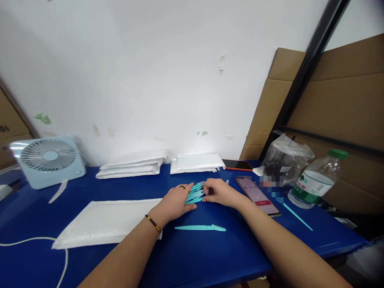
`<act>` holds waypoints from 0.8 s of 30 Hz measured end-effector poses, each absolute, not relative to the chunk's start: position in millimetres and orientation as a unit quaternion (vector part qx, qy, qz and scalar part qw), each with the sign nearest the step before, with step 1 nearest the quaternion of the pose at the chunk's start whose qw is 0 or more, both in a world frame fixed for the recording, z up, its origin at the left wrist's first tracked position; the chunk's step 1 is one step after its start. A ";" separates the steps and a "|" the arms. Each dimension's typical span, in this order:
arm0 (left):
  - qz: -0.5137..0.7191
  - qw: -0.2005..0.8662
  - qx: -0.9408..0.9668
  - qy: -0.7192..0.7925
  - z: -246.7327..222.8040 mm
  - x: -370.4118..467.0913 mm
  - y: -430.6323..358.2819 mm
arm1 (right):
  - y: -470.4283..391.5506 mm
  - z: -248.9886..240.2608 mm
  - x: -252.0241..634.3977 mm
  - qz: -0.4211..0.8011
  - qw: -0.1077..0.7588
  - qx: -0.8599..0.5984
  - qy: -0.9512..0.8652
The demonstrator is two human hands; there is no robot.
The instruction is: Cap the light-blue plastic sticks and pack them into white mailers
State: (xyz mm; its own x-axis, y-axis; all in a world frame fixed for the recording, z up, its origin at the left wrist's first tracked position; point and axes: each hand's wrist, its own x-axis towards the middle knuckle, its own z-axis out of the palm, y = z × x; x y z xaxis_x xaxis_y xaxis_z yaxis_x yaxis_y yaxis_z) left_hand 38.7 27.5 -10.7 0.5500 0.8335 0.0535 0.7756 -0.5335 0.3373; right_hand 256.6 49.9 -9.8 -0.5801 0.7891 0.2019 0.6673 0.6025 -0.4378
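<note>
A bunch of turquoise plastic sticks lies on the blue table between my hands. My left hand rests on the left end of the bunch, its fingers over the sticks and its thumb stretched along the near side. At the right end is my right hand, fingers curled together; what they pinch, if anything, is hidden. One separate turquoise stick lies flat nearer to me. A large white padded envelope lies to the left, partly behind my left forearm.
Along the wall are stacked white envelopes, a smaller white stack and an orange-edged phone. A lit phone, a bottle, a plastic bag and another turquoise stick are right; a fan and white cable left.
</note>
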 end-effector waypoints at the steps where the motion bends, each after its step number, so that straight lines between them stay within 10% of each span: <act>1: 0.110 0.126 0.870 0.463 -9.9 40.8 26.8 | 49.0 -9.2 255.7 0.149 0.205 -0.421 -0.871; 24: 0.075 0.045 0.865 0.494 -7.3 50.5 23.1 | 22.7 12.6 259.3 0.235 0.075 -0.358 -0.900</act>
